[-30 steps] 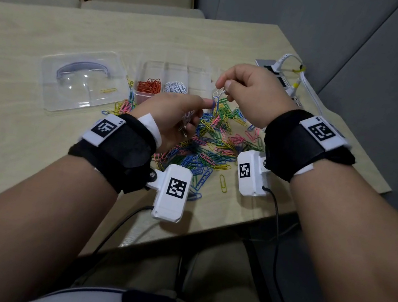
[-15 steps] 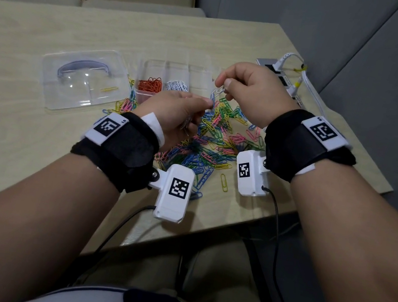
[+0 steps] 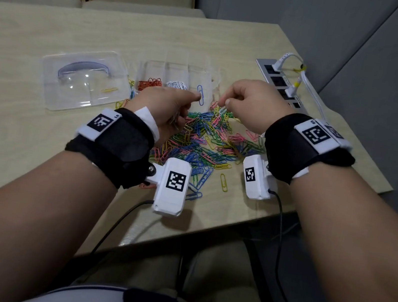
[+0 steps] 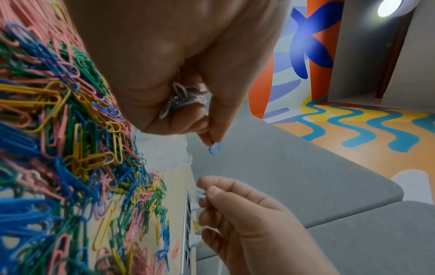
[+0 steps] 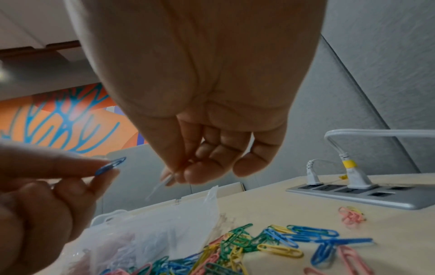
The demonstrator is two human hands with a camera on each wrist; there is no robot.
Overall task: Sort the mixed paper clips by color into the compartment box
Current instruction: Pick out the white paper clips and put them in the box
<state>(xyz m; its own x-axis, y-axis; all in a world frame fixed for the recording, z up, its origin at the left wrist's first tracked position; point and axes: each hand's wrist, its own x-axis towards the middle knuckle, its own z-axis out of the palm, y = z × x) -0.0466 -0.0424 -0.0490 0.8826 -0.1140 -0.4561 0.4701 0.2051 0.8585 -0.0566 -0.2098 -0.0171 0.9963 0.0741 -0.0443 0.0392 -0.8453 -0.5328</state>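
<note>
Currently, head view: left hand (image 3: 165, 108) pinches a blue clip (image 3: 200, 95) btwn thumb and forefinger, over the near edge of the compartment box (image 3: 213, 74); other fingers curl on a small bunch of pale clips, colour hard to tell; right hand (image 3: 250, 104) pinches a white clip (image 3: 222, 110) just above the mixed pile (image 3: 210, 142); box already has orange clips (image 3: 150, 83) and white clips (image 3: 176, 85) in adjacent compartments; box lid (image 3: 86, 79) lies left of it w/ one yellow clip on it; power strip (image 3: 280, 82) at the table's far right.

Left wrist view: blue clip (image 4: 215, 148) hangs from the fingertips (image 4: 207, 138); bunch (image 4: 181, 100) sits in the palm; right hand (image 4: 247, 219) is below, fingers curled, white clip (image 4: 198, 191) at its tips.

Right wrist view: white clip (image 5: 162, 183) is blurred but pinched; a clear plastic bag (image 5: 164, 223) lies btwn pile and box.

Risks: blue clip is held by one end only, so a slack pinch could drop it into the white compartment or back on the pile; the palm bunch may spill if the left fingers loosen to release it; thin white clip may slip.

Vs. 1.0 s ago: both hands were joined at one spot, blue and white clips apparently linked; now the hands are apart, each w/ its own clip; right hand is lower.
</note>
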